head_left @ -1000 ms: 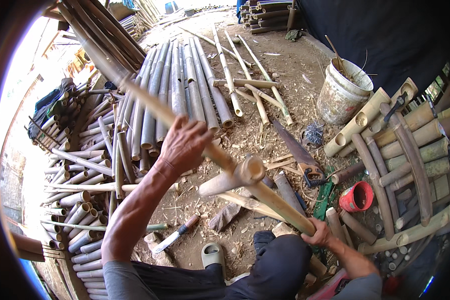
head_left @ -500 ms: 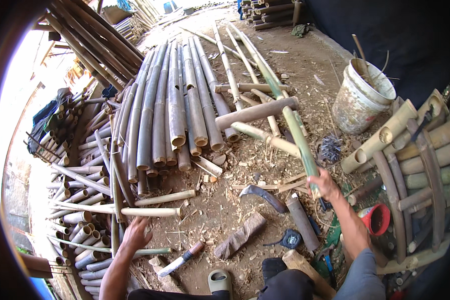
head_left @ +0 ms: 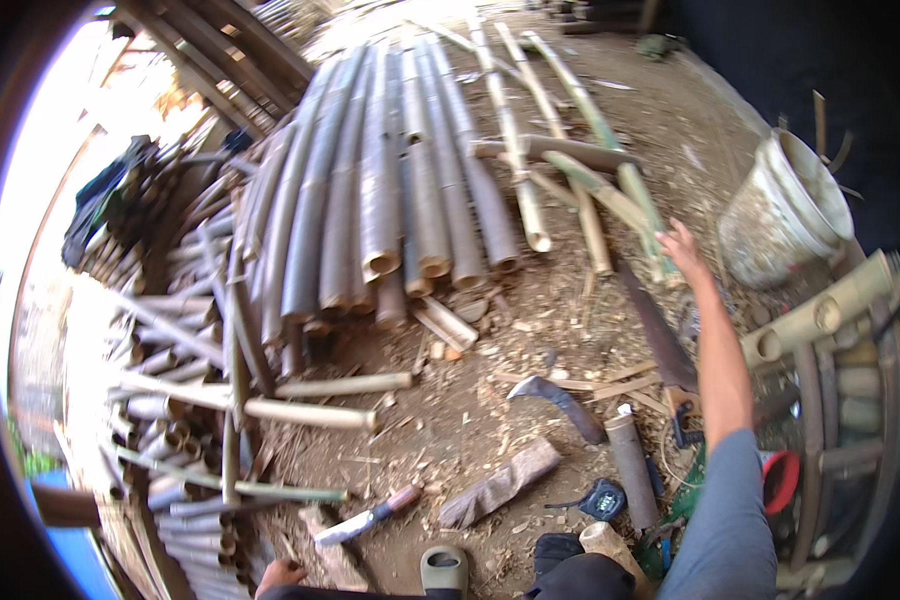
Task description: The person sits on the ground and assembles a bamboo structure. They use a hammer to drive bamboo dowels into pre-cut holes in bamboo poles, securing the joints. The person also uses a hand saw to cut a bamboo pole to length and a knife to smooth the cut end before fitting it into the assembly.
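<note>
My right hand (head_left: 682,250) reaches out at far right of centre, its fingers apart beside the near end of a green bamboo pole (head_left: 642,200). Whether the fingertips touch the pole is blurred. That pole lies among cut bamboo lengths, next to a thick dark bamboo crosspiece (head_left: 585,153). A handsaw (head_left: 658,322) with a dark blade lies below my right forearm. My left hand (head_left: 282,577) is low at the bottom edge, partly cut off, with its fingers unclear. Closest to it are a wood block (head_left: 332,550) and a knife (head_left: 368,518).
Long bamboo poles (head_left: 380,200) lie side by side ahead. Stacked bamboo (head_left: 170,430) fills the left. A white bucket (head_left: 775,215) stands at right, near a red container (head_left: 778,480). A sickle (head_left: 560,402), a tape measure (head_left: 602,498) and a carved wood piece (head_left: 500,483) lie on the chip-strewn ground.
My right hand has moved forward and come off its grip on the green bamboo pole, which now lies farther away. My left hand has drawn back toward the bottom edge. The view has shifted.
</note>
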Available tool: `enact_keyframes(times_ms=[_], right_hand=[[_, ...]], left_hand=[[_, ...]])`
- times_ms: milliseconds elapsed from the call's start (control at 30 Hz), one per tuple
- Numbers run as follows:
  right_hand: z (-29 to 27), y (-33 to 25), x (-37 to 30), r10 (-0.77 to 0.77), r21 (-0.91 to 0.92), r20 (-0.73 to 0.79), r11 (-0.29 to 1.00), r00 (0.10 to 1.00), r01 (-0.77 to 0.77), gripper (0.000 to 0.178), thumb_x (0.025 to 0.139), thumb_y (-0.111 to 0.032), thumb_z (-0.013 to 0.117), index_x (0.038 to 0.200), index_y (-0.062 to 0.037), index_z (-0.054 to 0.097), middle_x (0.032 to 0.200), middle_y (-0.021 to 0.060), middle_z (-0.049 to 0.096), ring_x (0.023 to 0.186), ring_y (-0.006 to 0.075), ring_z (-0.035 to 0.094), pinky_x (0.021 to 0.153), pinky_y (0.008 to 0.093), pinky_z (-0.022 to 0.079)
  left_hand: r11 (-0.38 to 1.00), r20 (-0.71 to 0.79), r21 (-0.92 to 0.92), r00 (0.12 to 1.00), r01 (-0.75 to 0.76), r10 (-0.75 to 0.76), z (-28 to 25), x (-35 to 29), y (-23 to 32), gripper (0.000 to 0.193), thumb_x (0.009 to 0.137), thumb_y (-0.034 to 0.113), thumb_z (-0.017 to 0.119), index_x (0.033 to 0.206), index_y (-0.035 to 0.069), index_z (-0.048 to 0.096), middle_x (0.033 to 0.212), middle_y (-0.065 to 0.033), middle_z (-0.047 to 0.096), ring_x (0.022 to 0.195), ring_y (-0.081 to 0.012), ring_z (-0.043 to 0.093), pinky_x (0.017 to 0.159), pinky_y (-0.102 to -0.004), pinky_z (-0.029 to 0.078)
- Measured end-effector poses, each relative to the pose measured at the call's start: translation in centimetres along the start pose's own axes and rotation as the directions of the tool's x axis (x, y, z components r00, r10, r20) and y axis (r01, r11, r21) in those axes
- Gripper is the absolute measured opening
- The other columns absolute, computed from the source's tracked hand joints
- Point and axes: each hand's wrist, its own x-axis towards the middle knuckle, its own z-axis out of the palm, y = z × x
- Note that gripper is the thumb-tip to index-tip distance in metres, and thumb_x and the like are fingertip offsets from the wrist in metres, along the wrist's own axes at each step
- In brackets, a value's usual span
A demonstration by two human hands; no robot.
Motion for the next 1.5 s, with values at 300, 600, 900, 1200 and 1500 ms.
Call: enact_keyframes(times_ms=[300, 600, 900, 1200, 1500], right_hand=[[9.3, -6.0, -29.4, -0.425, 0.006, 0.357, 0.892, 0.832, 0.453, 0.039, 0.082, -0.008, 0.06, 0.12, 0.0025, 0.058, 0.09, 0.011, 0.062, 0.081, 0.0203, 0.062, 0.073, 0.0355, 0.051], [4.9, 6.3, -55.9, -0.293, -0.324, 0.498, 0.81, 0.816, 0.489, 0.052, 0.076, -0.02, 0.071, 0.121, 0.0031, 0.058, 0.105, 0.0235, 0.065, 0.095, 0.0412, 0.064, 0.088, 0.0471, 0.051], [3.6, 6.5, -60.1, 0.435, -0.69, 0.424, 0.723, 0.795, -0.028, 0.052, 0.077, -0.026, 0.071, 0.119, 0.0024, 0.059, 0.107, 0.0255, 0.065, 0.098, 0.0421, 0.064, 0.089, 0.0482, 0.051], [3.0, -7.5, -48.9, 0.418, -0.642, 0.505, 0.767, 0.755, 0.005, 0.051, 0.084, -0.038, 0.067, 0.117, 0.0005, 0.062, 0.109, 0.0292, 0.066, 0.105, 0.0431, 0.064, 0.089, 0.0503, 0.052], [12.3, -13.6, -14.8, 0.278, -0.261, 0.329, 0.945, 0.902, -0.196, 0.072, 0.099, -0.045, 0.051, 0.151, 0.0023, 0.031, 0.15, 0.0288, 0.04, 0.137, 0.0385, 0.045, 0.114, 0.0494, 0.036]], left_hand=[[0.964, 0.002, -0.262, 0.999, -0.052, 0.054, 10.3, 1.1, 4.9, 0.038, 0.076, 0.033, 0.073, 0.101, 0.005, 0.072, 0.106, -0.0204, 0.069, 0.106, -0.0348, 0.065, 0.09, -0.0439, 0.051], [0.78, -0.373, -0.487, 0.902, -0.392, 0.22, 22.6, 3.0, 4.7, 0.034, 0.077, 0.03, 0.072, 0.1, 0.005, 0.071, 0.107, -0.0186, 0.067, 0.107, -0.0353, 0.062, 0.092, -0.0435, 0.049], [0.72, -0.552, -0.294, 0.727, -0.628, 0.409, 18.0, 3.1, 7.9, 0.029, 0.078, 0.027, 0.071, 0.099, 0.007, 0.07, 0.108, -0.0155, 0.064, 0.105, -0.0342, 0.061, 0.091, -0.0431, 0.05], [0.683, -0.488, 0.187, 0.536, -0.706, 0.689, 4.9, 10.5, 14.9, 0.026, 0.08, 0.021, 0.068, 0.101, 0.006, 0.065, 0.103, -0.0148, 0.06, 0.101, -0.0346, 0.058, 0.09, -0.0435, 0.049], [0.587, -0.369, -0.711, 0.916, -0.387, 0.158, -2.5, 24.9, 20.8, 0.043, 0.092, 0.038, 0.068, 0.103, -0.003, 0.062, 0.08, -0.0105, 0.065, 0.068, -0.0227, 0.064, 0.062, -0.0349, 0.053]])
